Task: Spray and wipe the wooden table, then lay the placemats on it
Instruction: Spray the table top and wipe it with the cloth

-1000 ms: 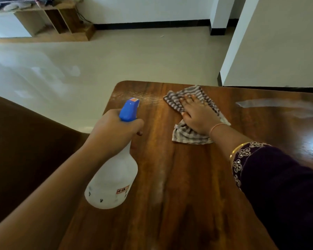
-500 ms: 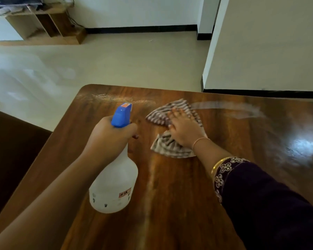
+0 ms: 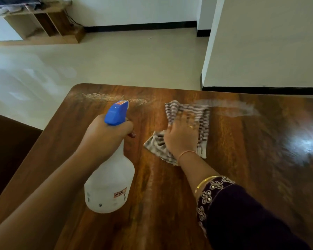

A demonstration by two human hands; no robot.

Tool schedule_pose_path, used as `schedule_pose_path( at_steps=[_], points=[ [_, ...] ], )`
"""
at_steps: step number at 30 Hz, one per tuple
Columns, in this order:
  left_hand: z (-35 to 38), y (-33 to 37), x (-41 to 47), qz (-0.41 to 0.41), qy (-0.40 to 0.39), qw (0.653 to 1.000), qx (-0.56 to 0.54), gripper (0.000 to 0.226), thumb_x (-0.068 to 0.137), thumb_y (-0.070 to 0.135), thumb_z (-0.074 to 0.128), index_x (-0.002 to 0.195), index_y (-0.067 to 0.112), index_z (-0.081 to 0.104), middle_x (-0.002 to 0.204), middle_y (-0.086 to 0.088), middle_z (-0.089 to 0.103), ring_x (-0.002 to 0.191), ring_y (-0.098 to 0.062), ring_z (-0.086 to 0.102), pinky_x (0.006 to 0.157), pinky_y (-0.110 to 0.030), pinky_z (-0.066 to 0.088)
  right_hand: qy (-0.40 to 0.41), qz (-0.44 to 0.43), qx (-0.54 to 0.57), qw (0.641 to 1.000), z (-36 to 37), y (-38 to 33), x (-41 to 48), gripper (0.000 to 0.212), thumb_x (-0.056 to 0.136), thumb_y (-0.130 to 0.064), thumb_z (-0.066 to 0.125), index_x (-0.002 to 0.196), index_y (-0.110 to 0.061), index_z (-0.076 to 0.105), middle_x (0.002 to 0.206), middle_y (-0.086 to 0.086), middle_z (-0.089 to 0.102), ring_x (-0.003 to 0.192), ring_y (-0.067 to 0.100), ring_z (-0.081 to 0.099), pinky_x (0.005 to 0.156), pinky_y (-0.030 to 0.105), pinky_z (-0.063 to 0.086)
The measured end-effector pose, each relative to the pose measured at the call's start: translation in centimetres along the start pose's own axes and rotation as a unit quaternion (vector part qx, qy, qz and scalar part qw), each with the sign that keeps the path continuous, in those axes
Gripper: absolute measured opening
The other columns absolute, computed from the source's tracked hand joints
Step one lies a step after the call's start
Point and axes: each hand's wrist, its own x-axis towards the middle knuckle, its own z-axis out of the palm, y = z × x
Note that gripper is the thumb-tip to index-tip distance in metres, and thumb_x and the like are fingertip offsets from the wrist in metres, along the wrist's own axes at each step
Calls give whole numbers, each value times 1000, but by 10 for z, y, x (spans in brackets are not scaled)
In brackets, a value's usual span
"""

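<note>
The right hand point(image 3: 182, 136) presses, fingers flat, on the striped cloth point(image 3: 197, 112) near the far edge of the wooden table point(image 3: 242, 159); the left hand point(image 3: 105, 139) clasps the spray bottle point(image 3: 108, 186) by the neck above the table's left side. The wipe probably goes best with overlapping strokes through the wet streak point(image 3: 233, 109) along that far edge.

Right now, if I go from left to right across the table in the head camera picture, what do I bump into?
spray bottle, gripped by the left hand → striped cloth, under the right hand → wet streak → bright shine
</note>
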Motion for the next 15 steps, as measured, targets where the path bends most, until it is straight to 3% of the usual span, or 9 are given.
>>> schedule_pose_path(
  at_steps=[4, 6, 9, 11, 15],
  points=[
    [-8, -4, 16, 1, -13, 1000, 9, 19, 79, 15, 58, 62, 13, 51, 45, 7, 45, 48, -10, 41, 52, -24, 39, -53, -235, -31, 970, 4, -7, 21, 57, 100, -37, 27, 151, -12, 20, 160, 7, 14, 148, 24, 7, 118, 43, 4],
    [-9, -5, 24, 12, -10, 1000, 12, 16, 78, 16, 57, 66, 9, 50, 50, 3, 43, 48, -9, 41, 51, -23, 38, -60, -223, -33, 972, 1, 2, 45, 58, 101, -38, 25, 152, -14, 16, 161, 5, 10, 148, 21, 5, 118, 42, 3],
    [-8, -8, 35, 33, 4, 999, 7, 20, 78, 17, 57, 60, 15, 47, 42, 10, 45, 39, 0, 43, 50, -20, 35, -36, -57, -23, 997, -3, 7, 68, 59, 100, -35, 28, 152, -12, 15, 161, 9, 8, 148, 25, 4, 118, 45, 3],
    [-3, -9, 42, 39, 9, 999, -7, 19, 78, 15, 57, 60, 15, 49, 41, 11, 46, 40, 0, 43, 51, -21, 35, -25, 0, -33, 999, 2, -8, 70, 62, 98, -34, 31, 153, -11, 13, 161, 11, 7, 148, 30, 3, 117, 48, 0],
    [15, -10, 51, 41, 0, 999, -29, 12, 76, 15, 58, 66, 12, 51, 55, 0, 44, 53, -14, 41, 55, -27, 37, -67, -170, -43, 982, 10, -37, 69, 58, 100, -34, 28, 153, -16, 11, 162, 4, 6, 148, 29, -1, 118, 49, 0]
  ],
)
